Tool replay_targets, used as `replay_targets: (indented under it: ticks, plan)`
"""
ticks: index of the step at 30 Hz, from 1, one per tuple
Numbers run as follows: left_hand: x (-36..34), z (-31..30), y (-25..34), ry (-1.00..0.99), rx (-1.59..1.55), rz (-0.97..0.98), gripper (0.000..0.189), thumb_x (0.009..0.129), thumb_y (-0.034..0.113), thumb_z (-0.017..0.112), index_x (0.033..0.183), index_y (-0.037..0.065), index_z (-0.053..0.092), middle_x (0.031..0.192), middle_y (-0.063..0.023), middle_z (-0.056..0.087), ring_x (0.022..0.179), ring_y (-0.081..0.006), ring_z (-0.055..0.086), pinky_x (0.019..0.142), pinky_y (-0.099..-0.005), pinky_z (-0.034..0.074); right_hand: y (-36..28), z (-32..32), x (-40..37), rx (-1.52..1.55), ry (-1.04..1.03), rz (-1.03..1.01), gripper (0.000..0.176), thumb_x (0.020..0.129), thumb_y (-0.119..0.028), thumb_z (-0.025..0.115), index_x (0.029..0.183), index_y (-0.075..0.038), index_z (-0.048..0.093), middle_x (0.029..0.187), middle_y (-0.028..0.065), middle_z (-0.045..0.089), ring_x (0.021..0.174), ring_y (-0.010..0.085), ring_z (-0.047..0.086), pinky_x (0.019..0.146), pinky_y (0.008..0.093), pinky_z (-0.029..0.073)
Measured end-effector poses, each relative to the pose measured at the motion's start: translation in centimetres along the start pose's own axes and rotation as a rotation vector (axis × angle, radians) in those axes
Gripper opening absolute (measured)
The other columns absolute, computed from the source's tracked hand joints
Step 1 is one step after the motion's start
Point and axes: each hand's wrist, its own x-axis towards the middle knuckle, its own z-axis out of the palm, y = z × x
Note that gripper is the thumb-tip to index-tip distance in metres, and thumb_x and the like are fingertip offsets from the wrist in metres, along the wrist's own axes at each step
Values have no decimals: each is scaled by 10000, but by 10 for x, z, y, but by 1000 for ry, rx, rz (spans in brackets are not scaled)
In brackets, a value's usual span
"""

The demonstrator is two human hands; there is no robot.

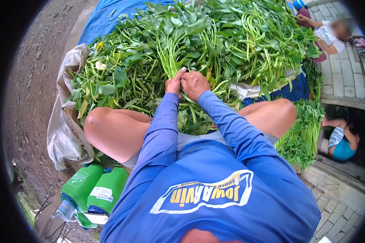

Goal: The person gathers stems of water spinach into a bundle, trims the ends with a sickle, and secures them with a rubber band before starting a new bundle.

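Observation:
Both hands meet in the middle of the view, over a large heap of leafy green stems (138,36). My left hand (174,84) is closed around the lower ends of a bunch of long green stems (170,54), whose leaves spread away from me. Touching it on the right, my right hand (194,84) is also closed on the stem ends, its fingers curled and partly hidden. More loose stems lie under and beside both hands, between my bent knees.
Two green jugs (83,182) (107,189) stand at the lower left beside a whitish sack (67,133). Green bundles (300,133) lie at the right. Two other people (330,38) (341,141) sit farther right. Blue tarp (103,18) shows behind the heap.

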Motion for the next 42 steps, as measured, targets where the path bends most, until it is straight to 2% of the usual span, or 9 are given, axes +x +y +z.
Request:
replay_targets:
  ticks: [8,14,18,20,28,33,36,40,42]
  plan:
    - [-46,40,61,26,279,400,220,817,190,864,872,54,701,685,-25,626,553,-142,595,524,-287,501,-56,-75,-59,-173,63,-226,63,829,-134,648,817,-76,628,861,130,625,866,327,621,774,462,494]
    - [-63,44,105,-63,224,459,204,831,144,851,908,44,690,722,-17,633,537,-126,581,488,-281,481,-39,-122,-143,73,-672,-68,155,893,-133,657,987,-32,726,995,154,721,932,346,686,815,436,546]
    - [-74,42,114,-152,211,423,201,833,147,853,887,46,688,709,-16,616,542,-126,578,493,-273,459,-52,-199,-95,428,-229,215,174,896,-176,703,954,-20,757,1028,148,734,969,336,693,869,423,545]
    - [-82,50,114,-189,218,464,180,849,135,837,869,39,687,697,-20,608,553,-128,571,505,-267,445,-37,-197,-77,29,99,-97,175,881,-178,713,955,-28,764,991,126,722,952,318,675,854,425,535]
    - [-104,58,113,-229,215,531,186,891,158,797,996,53,685,738,-19,598,580,-127,544,529,-264,447,-21,-158,-75,161,-133,-213,186,869,-231,752,963,-72,773,935,115,710,908,355,676,804,467,541]
    - [-81,47,109,-201,32,576,200,846,5,781,1019,-7,682,782,-54,654,538,-149,565,507,-277,474,-46,-143,-87,392,-311,197,336,960,-264,565,1050,10,737,968,273,722,918,441,706,852,488,556]
    - [-93,54,111,-182,5,636,210,844,0,778,1028,-6,677,807,-59,658,551,-149,566,504,-274,469,-30,-113,-91,468,-382,281,350,988,-299,589,1088,5,731,897,206,741,843,375,719,802,436,557]
    - [-96,49,122,-255,130,647,195,875,92,747,1029,20,651,727,-34,567,572,-145,528,512,-307,466,-41,-170,-70,30,240,9,297,921,-240,621,1104,-54,764,1040,188,739,992,377,702,898,456,554]
    - [-96,51,125,-335,129,633,195,865,101,743,1018,31,645,742,-28,554,591,-142,510,524,-303,447,-21,-187,-43,-30,170,-218,278,907,-218,639,1123,-97,766,1071,146,732,1037,355,688,923,440,540]
